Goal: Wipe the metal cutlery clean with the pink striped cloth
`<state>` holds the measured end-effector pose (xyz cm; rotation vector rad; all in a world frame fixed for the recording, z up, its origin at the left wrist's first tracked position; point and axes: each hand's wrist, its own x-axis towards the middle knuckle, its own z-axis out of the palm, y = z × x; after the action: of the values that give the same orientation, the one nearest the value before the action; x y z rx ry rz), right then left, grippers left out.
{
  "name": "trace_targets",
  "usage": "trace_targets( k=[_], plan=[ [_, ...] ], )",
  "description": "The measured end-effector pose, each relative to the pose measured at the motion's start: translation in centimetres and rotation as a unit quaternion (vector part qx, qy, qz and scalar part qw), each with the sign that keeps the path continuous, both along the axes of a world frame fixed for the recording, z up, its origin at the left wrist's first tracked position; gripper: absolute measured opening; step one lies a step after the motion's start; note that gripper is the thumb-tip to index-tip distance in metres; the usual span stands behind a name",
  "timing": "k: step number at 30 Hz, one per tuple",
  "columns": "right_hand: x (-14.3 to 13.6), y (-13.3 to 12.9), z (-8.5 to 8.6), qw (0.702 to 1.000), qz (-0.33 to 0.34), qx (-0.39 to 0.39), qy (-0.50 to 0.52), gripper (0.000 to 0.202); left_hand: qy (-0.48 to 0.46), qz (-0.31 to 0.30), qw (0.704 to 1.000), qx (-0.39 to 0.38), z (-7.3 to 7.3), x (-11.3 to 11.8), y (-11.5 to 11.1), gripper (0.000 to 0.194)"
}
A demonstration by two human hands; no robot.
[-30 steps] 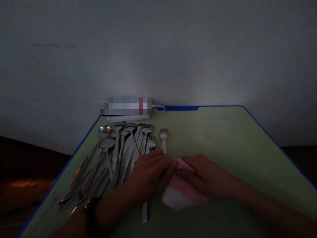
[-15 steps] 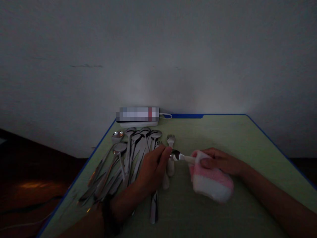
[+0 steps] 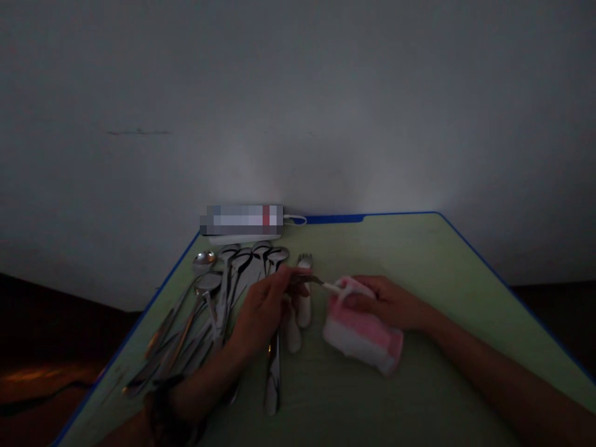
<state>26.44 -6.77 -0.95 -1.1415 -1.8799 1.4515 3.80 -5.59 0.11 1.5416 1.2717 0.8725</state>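
Right fingers hold cloth well inside the blue table edge.

A plain grey wall filled the upper view, dimly lit, marked by a faint dark scuff toward the left. Before it stood a pale green table edged in blue; at lower left the dark floor caught an orange glow.

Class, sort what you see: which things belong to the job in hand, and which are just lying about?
Belonging to the job:
pink-and-white cloth, in the right grip
pale-handled utensil, between cloth and left grip
spoons and loose fork nearby, probably

Just lying about, apparently:
blurred-out box-like item at the back
white cable beside it
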Motion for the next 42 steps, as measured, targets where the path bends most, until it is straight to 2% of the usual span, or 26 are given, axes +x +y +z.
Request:
trace_targets(
  k=[2, 4, 6, 8, 11, 15, 19, 21, 26, 30, 34, 36, 39, 42],
  plan=[
    [-0.5, -0.4, 0.2, 0.995, -0.008, 0.086, -0.039, 0.027, -0.022, -0.009, 1.000, -0.016, 0.0, 0.0, -0.1, 0.046],
    [-0.8, -0.6, 0.2, 0.990, 0.006, 0.122, -0.064, 0.025, 0.004, -0.034, 0.998, 0.051, -0.1, -0.1, -0.3, 0.038],
    [-0.8, -0.7, 0.1, 0.991, 0.036, 0.107, -0.066, 0.024, 0.043, -0.091, 0.981, 0.166, -0.4, -0.1, -0.7, 0.028],
    [-0.7, -0.5, 0.1, 0.994, 0.064, 0.068, -0.052, 0.023, 0.069, -0.162, 0.951, 0.256, -0.6, 0.0, -1.2, 0.024],
    [-0.6, -0.4, -0.1, 0.997, 0.077, 0.016, -0.024, 0.026, 0.088, -0.211, 0.931, 0.283, -0.9, 0.2, -1.6, 0.028],
    [-0.8, -0.5, -0.1, 0.997, 0.059, 0.027, -0.040, 0.028, 0.109, -0.171, 0.948, 0.245, -1.2, -0.1, -1.5, 0.025],
    [-0.8, -0.5, 0.0, 0.994, 0.068, 0.068, -0.059, 0.028, 0.118, -0.180, 0.954, 0.208, -1.3, -0.4, -1.1, 0.022],
    [-0.6, -0.3, 0.1, 0.994, 0.081, 0.057, -0.048, 0.028, 0.115, -0.173, 0.958, 0.199, -1.3, -0.3, -1.1, 0.018],
    [0.7, 0.6, 0.1, 0.987, 0.123, -0.088, 0.060, 0.029, 0.068, -0.145, 0.975, 0.153, -1.0, 0.0, -1.2, 0.016],
    [1.4, 1.1, -0.7, 0.960, 0.061, -0.213, 0.172, 0.038, 0.056, -0.057, 0.983, 0.168, -0.8, 0.0, -1.1, 0.017],
    [1.6, 1.5, -1.7, 0.934, 0.010, -0.265, 0.238, 0.039, 0.045, 0.008, 0.992, 0.118, -0.6, 0.1, -0.8, 0.020],
    [1.6, 1.6, -1.8, 0.933, 0.000, -0.269, 0.240, 0.039, 0.037, 0.008, 0.994, 0.103, -0.7, 0.1, -0.6, 0.022],
    [1.6, 1.6, -1.4, 0.948, 0.012, -0.245, 0.203, 0.038, 0.051, -0.010, 0.990, 0.132, -0.9, 0.0, -0.4, 0.022],
    [1.3, 1.4, -0.6, 0.981, 0.048, -0.159, 0.105, 0.035, 0.094, -0.038, 0.979, 0.179, -1.2, 0.0, -0.5, 0.018]
  ],
)
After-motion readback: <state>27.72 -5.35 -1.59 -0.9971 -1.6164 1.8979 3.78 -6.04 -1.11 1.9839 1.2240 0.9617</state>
